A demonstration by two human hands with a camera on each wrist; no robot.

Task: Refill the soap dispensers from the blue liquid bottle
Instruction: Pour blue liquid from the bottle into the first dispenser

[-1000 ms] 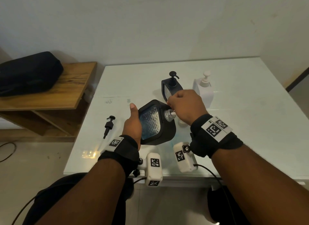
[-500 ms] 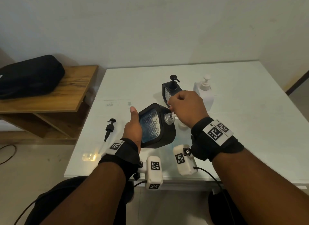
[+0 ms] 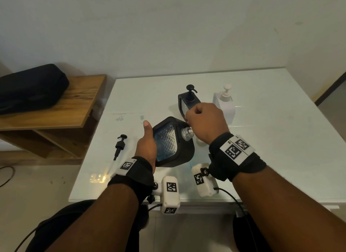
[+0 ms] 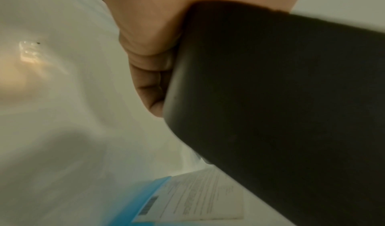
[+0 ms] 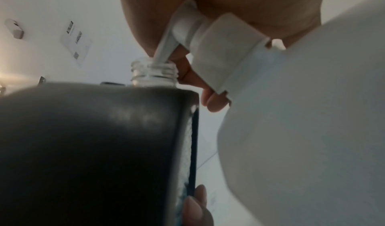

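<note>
Lying apart at the left of the table (image 3: pixel 280 139), a black pump head (image 3: pixel 119 145) leaves its dispenser open. The black dispenser (image 3: pixel 174 145) is gripped tilted by the left hand (image 3: pixel 147 148), so its bare neck (image 5: pixel 154 72) meets the nozzle. The blue liquid bottle (image 5: pixel 302 122) is held by its white pump (image 5: pixel 187 30) in the curled right hand (image 3: pixel 205 123), spout in the neck, presumably for dispensing without spills.

I can't read a single word or number from here. The wristbands (image 3: pixel 237 150) and the white camera housings (image 3: pixel 170 193) carry black-and-white square code markers, no letters I can make out. In the left wrist view a blue-edged white label (image 4: pixel 200 196) shows a barcode and lines of print, too blurred to read.
</note>
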